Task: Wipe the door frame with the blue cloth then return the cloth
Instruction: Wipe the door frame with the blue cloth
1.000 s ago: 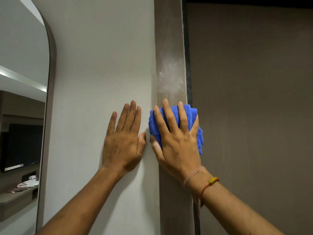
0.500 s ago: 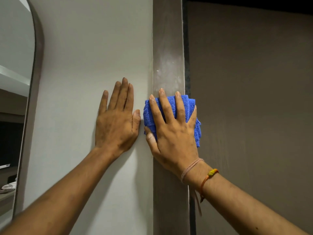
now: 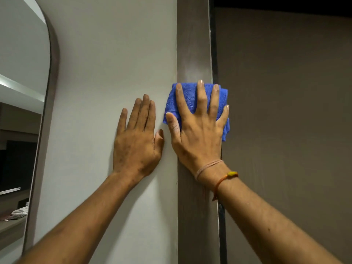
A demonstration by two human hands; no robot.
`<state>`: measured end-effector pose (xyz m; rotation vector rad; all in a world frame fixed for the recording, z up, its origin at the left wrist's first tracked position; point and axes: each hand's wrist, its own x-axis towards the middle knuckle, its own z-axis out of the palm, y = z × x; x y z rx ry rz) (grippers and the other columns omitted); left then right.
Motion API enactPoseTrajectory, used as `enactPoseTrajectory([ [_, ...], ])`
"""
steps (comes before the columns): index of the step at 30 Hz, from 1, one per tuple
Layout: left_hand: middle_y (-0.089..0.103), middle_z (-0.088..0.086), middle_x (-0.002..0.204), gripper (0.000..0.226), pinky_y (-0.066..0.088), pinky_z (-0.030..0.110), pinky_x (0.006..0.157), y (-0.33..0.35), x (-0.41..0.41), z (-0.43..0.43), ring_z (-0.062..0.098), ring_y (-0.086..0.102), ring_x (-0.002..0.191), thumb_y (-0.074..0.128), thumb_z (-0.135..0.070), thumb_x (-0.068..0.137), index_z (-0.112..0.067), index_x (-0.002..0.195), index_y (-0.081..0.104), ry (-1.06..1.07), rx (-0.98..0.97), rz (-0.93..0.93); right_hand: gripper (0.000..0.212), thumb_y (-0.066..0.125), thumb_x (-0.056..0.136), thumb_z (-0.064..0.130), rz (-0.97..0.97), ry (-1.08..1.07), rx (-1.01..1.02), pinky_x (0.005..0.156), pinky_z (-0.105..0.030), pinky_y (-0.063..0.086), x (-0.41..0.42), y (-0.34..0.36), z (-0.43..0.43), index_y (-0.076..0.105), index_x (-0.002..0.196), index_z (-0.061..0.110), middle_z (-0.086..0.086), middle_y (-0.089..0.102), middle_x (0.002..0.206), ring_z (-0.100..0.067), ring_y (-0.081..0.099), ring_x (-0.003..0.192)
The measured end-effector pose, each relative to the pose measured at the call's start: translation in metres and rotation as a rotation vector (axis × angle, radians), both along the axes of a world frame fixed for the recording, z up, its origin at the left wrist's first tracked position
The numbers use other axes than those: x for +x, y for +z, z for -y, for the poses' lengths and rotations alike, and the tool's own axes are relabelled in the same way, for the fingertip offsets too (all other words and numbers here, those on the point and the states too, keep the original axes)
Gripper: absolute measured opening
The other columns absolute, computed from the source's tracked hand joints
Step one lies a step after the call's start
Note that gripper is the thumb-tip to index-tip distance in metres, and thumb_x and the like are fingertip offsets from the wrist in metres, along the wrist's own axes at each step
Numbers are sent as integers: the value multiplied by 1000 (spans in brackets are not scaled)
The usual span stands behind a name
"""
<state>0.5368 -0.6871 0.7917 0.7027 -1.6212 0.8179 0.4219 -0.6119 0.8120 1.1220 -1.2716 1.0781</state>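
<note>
Your right hand lies flat with fingers spread, pinning the blue cloth against the door frame. The frame's long axis runs straight up and down past your fingertips, so the wipe should follow that line. Your left hand rests open on the wall, holding nothing.

Dim, even indoor light; soft forearm shadows fall on the wall. Focus is sharp, with wide-angle bending at the edges.
</note>
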Motion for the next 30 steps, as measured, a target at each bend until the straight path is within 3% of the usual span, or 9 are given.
enactPoseTrajectory([
  [4, 1, 9, 158, 65, 4, 44, 120, 0, 0, -1, 19, -3, 145, 16, -40, 91, -11, 147, 0, -4, 10, -7, 59, 31, 92, 52, -34, -34, 49, 107, -71, 6, -1, 3, 1, 11, 145, 35, -13, 7, 158, -42, -3, 143],
  [12, 1, 7, 159, 66, 5, 45, 120, -1, 1, -1, 18, -3, 146, 17, -40, 90, -12, 147, 0, 16, 10, -10, 58, 34, 93, 47, -81, -41, 125, 108, -74, 6, -3, 103, -7, 12, 146, 36, -11, 9, 158, -42, -5, 142],
  [18, 0, 8, 158, 66, 2, 44, 120, 0, 0, -2, 19, -4, 145, 12, -41, 90, -12, 147, -1, 9, 17, 5, 61, 38, 91, 45, -67, 5, 56, 107, -70, 9, 1, -5, -4, 13, 146, 35, -11, 13, 157, -41, 1, 143],
  [22, -2, 7, 158, 65, 0, 43, 120, 0, 1, -2, 18, -6, 145, 10, -40, 90, -12, 147, -2, -12, 18, 2, 59, 32, 89, 47, -92, -38, 139, 104, -71, 15, -1, -58, -11, 18, 145, 34, -12, 20, 156, -42, 10, 142],
  [26, -1, 7, 158, 63, 1, 43, 120, -1, 1, -2, 18, -6, 145, 12, -38, 91, -13, 147, -2, -23, 17, 1, 63, 39, 89, 48, -109, -18, 180, 106, -72, 8, -6, -10, -12, 11, 145, 37, -9, 9, 158, -40, -2, 143],
  [30, 0, 8, 158, 63, 3, 44, 120, 0, 2, -2, 20, -4, 145, 14, -37, 91, -12, 147, -1, -8, 14, -3, 61, 39, 92, 45, -93, -33, 164, 107, -74, 8, -2, 65, -11, 12, 146, 35, -10, 12, 157, -41, -2, 142],
])
